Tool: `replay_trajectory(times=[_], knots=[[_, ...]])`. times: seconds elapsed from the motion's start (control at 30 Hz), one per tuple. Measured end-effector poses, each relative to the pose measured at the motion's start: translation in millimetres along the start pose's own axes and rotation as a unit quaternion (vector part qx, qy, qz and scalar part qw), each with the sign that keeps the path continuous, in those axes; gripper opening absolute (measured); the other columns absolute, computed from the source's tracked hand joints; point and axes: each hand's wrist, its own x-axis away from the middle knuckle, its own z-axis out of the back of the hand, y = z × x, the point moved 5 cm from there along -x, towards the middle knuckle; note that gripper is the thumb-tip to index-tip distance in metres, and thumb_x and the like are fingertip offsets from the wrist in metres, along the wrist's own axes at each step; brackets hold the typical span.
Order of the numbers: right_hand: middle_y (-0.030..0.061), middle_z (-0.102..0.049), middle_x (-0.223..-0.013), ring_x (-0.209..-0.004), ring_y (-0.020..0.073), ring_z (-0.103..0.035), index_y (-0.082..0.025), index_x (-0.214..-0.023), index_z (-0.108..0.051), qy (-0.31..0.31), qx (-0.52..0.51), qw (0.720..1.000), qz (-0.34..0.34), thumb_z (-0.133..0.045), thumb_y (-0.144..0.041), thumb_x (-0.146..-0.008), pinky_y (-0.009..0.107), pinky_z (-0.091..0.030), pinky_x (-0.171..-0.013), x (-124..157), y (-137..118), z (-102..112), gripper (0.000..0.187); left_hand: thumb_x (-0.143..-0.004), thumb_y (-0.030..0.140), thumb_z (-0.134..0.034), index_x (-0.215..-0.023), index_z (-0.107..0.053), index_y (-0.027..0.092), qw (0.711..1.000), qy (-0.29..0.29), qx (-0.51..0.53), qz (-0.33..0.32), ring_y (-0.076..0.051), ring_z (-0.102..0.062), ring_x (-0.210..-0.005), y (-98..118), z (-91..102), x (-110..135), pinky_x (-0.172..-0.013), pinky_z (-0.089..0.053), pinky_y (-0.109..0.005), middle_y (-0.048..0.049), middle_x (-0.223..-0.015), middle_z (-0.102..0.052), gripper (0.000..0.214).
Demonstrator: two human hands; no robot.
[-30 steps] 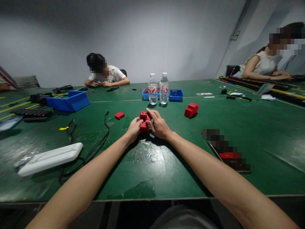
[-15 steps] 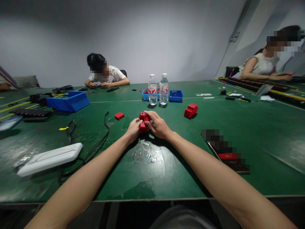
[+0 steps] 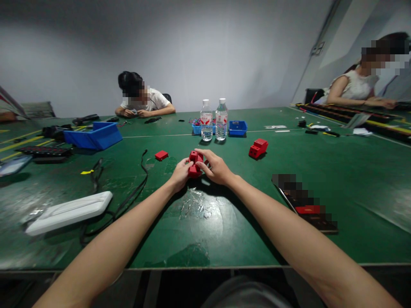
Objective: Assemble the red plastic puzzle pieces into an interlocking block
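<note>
Between my two hands is a red block-shaped plastic part (image 3: 195,170), with a small dark hole in its top. My left hand (image 3: 180,174) grips its left side, thumb on the near face. My right hand (image 3: 215,166) holds it from the right, with the thumb across the front and the fingers over the top and far side. Its far side is hidden by the fingers. A flat red piece (image 3: 161,155) lies left of my hands. Farther right, a stepped red plastic part (image 3: 258,148) rests on the green table (image 3: 237,239).
Two water bottles (image 3: 206,122) stand beyond my hands, before small blue bins (image 3: 237,128). At left are a larger blue bin (image 3: 93,136), a white device (image 3: 70,212) and a black cable (image 3: 135,192). A phone-like dark slab (image 3: 305,209) lies right. Two people sit farther off.
The red part is turned slightly between my hands. My right thumb has shifted left and up onto its front face. The view has moved slightly.
</note>
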Motion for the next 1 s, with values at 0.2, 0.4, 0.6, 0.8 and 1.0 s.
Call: replay_trajectory(times=[0.2, 0.4, 0.6, 0.8, 1.0], knots=[[0.0122, -0.052, -0.132, -0.109, 0.0236, -0.061, -0.024, -0.144, -0.037, -0.026, 0.02, 0.999, -0.019, -0.053, -0.028, -0.09, 0.039, -0.052, -0.092, 1.9, -0.5, -5.7, 0.057, -0.08, 0.011, -0.063, -0.093, -0.061, 0.011, 1.0, -0.017, 0.007, -0.001, -0.009, -0.061, -0.058, 0.3, 0.3, -0.6, -0.057, -0.048, -0.019, -0.0034, -0.076, -0.068, 0.014], [0.0126, -0.039, -0.144, -0.126, 0.0258, -0.051, -0.027, -0.148, -0.033, -0.05, 0.014, 0.998, -0.023, -0.051, -0.032, -0.092, 0.043, -0.049, -0.1, 3.4, 0.4, -12.1, 0.059, -0.081, 0.013, -0.062, -0.095, -0.062, 0.012, 0.999, -0.031, 0.039, 0.013, -0.01, -0.061, -0.057, 2.5, 0.1, -0.1, -0.056, -0.049, -0.02, -0.0036, -0.075, -0.067, 0.014], [0.0129, -0.035, -0.147, -0.131, 0.0259, -0.046, -0.029, -0.148, -0.032, -0.058, -0.005, 0.998, -0.021, -0.05, -0.034, -0.094, 0.045, -0.046, -0.103, 4.6, 1.7, -14.9, 0.058, -0.085, 0.027, -0.059, -0.093, -0.064, 0.012, 0.997, -0.039, 0.057, 0.043, -0.011, -0.06, -0.054, 4.5, -3.2, 2.2, -0.054, -0.049, -0.021, -0.0023, -0.071, -0.066, 0.017], [0.0137, -0.035, -0.147, -0.135, 0.0256, -0.043, -0.027, -0.148, -0.034, -0.06, -0.022, 0.998, -0.011, -0.052, -0.034, -0.093, 0.044, -0.045, -0.105, 4.3, 1.6, -12.4, 0.059, -0.074, 0.043, -0.072, -0.094, -0.063, 0.014, 0.996, -0.087, 0.025, 0.009, -0.014, -0.065, -0.062, 10.0, -9.8, 9.5, -0.057, -0.052, -0.023, -0.0033, -0.076, -0.067, 0.036], [0.0158, -0.03, -0.15, -0.139, 0.0279, -0.037, -0.025, -0.15, -0.027, -0.069, -0.016, 0.997, 0.014, -0.063, -0.04, -0.085, 0.045, -0.044, -0.107, 5.2, 1.3, -15.0, 0.077, -0.067, 0.038, -0.079, -0.1, -0.06, 0.013, 0.996, -0.093, -0.012, 0.0, -0.015, -0.065, -0.061, 8.5, -9.3, 7.9, -0.053, -0.05, -0.023, -0.0056, -0.081, -0.069, 0.045]])
